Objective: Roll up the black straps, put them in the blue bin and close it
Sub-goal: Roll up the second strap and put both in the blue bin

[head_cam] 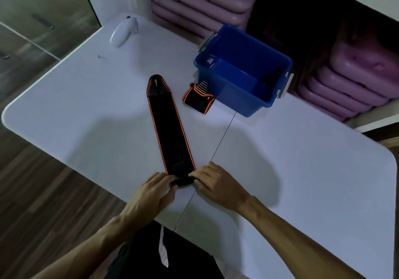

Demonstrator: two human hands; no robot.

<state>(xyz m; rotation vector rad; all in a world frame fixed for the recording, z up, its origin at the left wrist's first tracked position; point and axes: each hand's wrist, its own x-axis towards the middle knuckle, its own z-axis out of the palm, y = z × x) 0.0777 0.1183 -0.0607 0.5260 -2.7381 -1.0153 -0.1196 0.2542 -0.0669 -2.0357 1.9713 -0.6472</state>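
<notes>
Long black strap (170, 127) with orange edging lies flat on white table (86, 110), its far end tapered. Near end curled into a small roll. Left hand (151, 194) and right hand (212, 180) pinch that roll from either side, fingers curled over it. Second strap (197, 98), already rolled, sits touching the blue bin (244, 71). Bin open, no lid on it. White gadget (122, 32) at far table edge.

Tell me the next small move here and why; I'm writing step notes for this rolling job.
Probably keep rolling forward: the left hand and right hand pinch a first small curl at the near end of the long black strap, which otherwise lies flat toward the open blue bin. Another strap sits rolled beside the bin.
</notes>
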